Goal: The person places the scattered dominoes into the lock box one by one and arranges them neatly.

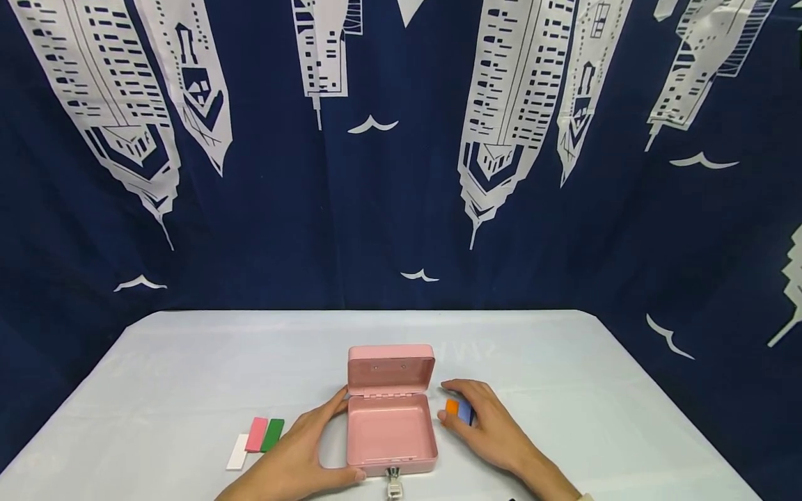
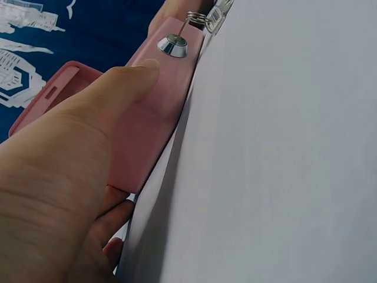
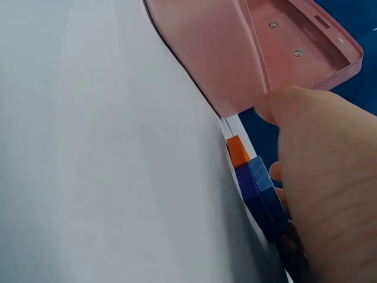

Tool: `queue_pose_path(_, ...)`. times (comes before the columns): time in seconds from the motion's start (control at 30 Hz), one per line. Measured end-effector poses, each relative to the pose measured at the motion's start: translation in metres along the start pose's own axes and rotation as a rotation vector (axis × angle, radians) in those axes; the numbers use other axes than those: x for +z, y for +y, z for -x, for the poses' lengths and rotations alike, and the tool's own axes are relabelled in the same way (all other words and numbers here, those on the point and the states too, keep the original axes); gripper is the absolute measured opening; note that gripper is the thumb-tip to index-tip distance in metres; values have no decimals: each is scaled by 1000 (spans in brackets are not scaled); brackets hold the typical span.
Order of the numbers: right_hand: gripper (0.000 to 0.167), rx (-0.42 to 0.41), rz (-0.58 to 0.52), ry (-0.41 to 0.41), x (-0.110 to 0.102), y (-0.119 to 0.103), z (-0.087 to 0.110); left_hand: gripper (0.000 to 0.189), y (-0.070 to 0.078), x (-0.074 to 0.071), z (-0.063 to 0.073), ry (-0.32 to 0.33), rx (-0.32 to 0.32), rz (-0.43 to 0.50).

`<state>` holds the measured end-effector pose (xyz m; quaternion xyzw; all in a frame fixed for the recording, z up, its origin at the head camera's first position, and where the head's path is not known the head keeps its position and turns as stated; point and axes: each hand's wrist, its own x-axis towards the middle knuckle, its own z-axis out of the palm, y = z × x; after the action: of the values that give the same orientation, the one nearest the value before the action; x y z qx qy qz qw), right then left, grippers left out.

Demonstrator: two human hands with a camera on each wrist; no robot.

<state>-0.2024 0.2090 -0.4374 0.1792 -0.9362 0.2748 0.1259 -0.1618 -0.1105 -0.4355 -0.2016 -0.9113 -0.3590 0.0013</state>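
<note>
right hand (image 3: 330, 159) partly hidden behind blue blocks (image 3: 259, 197), perhaps touching; dark speck (image 1: 512, 499) too small to tell

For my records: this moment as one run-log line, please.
left hand: grips pink box | right hand: near orange block | lid: open | green block: on table

- Left hand (image 1: 294, 452): gripping, its left thumb (image 1: 341, 477) and left index finger (image 1: 332, 408) spread wide in a C; from the left wrist, the thumb reaches forward while the lower fingers (image 2: 115, 221) curl beneath.
- Right hand (image 1: 493, 423): loosely arched, right thumb (image 1: 456, 425) and right index finger (image 1: 461, 384) apart; its other fingers are mostly hidden.
- Right forearm (image 1: 541, 470): slants inward from the lower edge.
</note>
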Motion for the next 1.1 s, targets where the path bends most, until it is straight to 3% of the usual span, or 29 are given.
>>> queue_pose_path(0.3,51,-93,49,-17,-3,-1,-4,108,2,-5,0,60,8,-51)
queue_pose_path(0.43,53,-99,63,-9,-3,0,-3,106,2,-5,1,48,14,-39)
queue_pose_path(0.67,46,-32,69,50,-3,0,2,108,1,-3,1,31,-6,-15)
queue_pose_path(0.93,40,-18,116,39,-3,0,2,113,-1,-3,0,51,38,-9)
queue_pose_path(1.1,37,-7,119,37,-2,0,2,110,-1,-4,1,32,24,-5)
